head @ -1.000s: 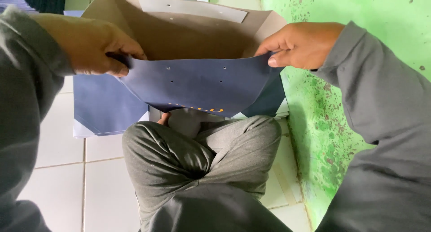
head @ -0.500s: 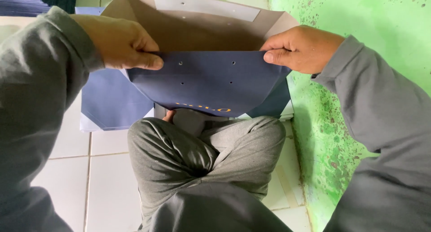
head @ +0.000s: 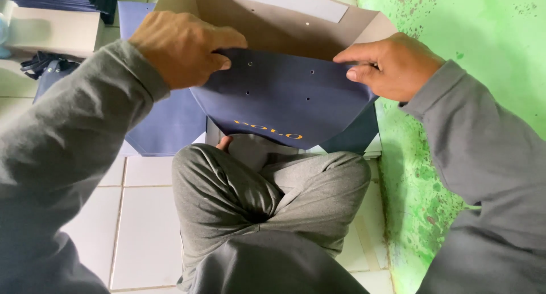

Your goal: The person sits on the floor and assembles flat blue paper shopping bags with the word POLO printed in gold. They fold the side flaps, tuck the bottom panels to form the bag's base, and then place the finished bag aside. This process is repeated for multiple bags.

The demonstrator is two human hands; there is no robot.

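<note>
Left hand and right hand each pinch the navy paper bag rim; fingertips hidden inside, bag bottom cut off behind knees.

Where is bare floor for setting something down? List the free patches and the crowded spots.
Free: the white floor tiles between the left sleeve and the crossed legs. Crowded: up front the left hand and right hand hold the navy paper bag open; flat navy bags cover the tiles beyond, and the green wall closes the right.
</note>
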